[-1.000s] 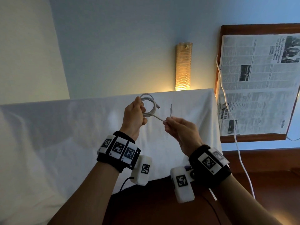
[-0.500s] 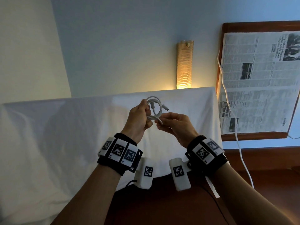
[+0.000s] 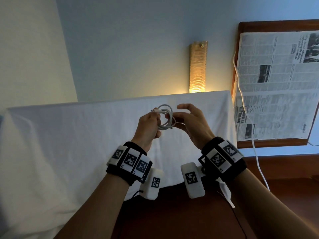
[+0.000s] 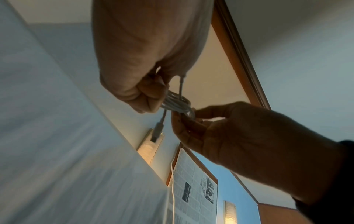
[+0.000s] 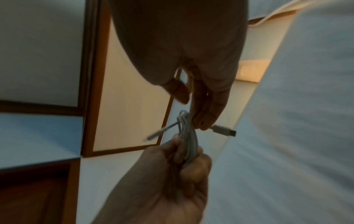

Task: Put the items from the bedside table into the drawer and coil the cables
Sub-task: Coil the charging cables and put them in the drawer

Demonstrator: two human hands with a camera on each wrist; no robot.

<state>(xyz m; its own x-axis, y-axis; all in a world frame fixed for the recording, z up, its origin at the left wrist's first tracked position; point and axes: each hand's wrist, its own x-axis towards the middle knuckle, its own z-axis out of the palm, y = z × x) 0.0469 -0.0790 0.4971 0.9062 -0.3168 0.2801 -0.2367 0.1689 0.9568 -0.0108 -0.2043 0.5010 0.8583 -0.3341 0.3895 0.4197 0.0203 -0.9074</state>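
Observation:
A white cable (image 3: 166,107) is wound into a small coil and held in the air in front of a white sheet. My left hand (image 3: 155,121) grips the coil's left side in a fist. My right hand (image 3: 174,118) pinches the coil's right side with thumb and fingertips, its other fingers spread. In the left wrist view the left hand (image 4: 149,100) clamps the cable (image 4: 176,103), one plug (image 4: 157,133) hangs below, and the right hand (image 4: 185,116) nips the loops. In the right wrist view the right hand (image 5: 195,119) touches the cable (image 5: 189,144), and a plug (image 5: 224,131) sticks out.
A sheet-covered bed (image 3: 69,144) fills the left and middle. A lit wall lamp (image 3: 198,66) glows behind it. At the right a newspaper (image 3: 276,83) lies on the wooden bedside table (image 3: 269,144), and a second white cable (image 3: 241,94) runs along its edge. Dark wood (image 3: 172,218) lies below the wrists.
The loose cable end that my right hand held out a second ago is now wound into the coil. My right hand has closed in on the coil and spread its upper fingers.

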